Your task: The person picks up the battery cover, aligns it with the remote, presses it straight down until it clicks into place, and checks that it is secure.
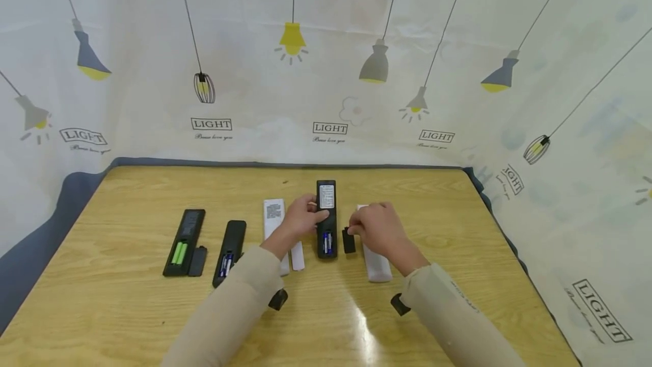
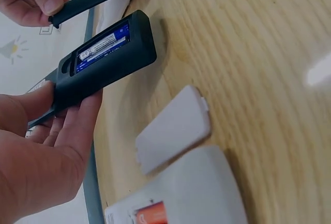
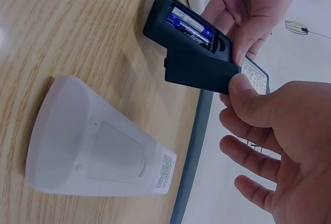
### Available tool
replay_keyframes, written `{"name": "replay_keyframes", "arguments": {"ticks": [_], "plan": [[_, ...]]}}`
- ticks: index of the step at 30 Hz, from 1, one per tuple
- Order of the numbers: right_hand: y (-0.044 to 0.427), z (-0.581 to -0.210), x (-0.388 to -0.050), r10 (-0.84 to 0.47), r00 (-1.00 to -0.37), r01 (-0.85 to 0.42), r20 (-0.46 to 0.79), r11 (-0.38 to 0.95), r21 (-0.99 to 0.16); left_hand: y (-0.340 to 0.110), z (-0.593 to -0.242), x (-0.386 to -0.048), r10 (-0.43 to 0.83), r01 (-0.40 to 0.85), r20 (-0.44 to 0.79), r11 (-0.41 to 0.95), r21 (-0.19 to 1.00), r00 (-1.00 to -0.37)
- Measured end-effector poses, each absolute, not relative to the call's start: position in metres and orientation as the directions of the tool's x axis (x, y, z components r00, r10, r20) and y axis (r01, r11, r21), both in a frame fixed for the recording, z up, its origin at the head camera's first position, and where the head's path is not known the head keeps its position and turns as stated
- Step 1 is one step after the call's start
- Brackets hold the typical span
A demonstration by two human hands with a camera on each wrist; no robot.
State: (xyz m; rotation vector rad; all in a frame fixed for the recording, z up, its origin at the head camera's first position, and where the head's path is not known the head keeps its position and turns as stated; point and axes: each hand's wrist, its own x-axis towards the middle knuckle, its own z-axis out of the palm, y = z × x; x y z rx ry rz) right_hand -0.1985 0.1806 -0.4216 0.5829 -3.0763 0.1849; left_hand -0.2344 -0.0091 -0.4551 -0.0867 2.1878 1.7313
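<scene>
Ideally, steady the black remote [image 1: 330, 222], clamped between thumb and fingers of the left hand [image 1: 299, 220] above the wooden table [image 1: 127, 203], between two white remotes [image 1: 377, 268]. Guide the detached cover [image 3: 199, 71] squarely, pinched by one end in the right hand [image 3: 289, 136], without knocking the blue batteries [image 3: 190, 26].

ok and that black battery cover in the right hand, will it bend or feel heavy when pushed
The black battery cover is probably stiff: pinched at one end by the right hand, it shows no sag. It looks thin, so it is likely light. Its small end tabs might snap if forced.
</scene>
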Motion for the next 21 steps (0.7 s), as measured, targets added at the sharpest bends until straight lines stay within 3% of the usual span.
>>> {"name": "replay_keyframes", "arguments": {"ticks": [21], "plan": [[0.165,-0.422,-0.198,-0.377,-0.925,-0.38,0.052,0.908,-0.176,-0.017,-0.456,-0.226,0.204,-0.183,-0.243,0.277,0.943,-0.948]]}}
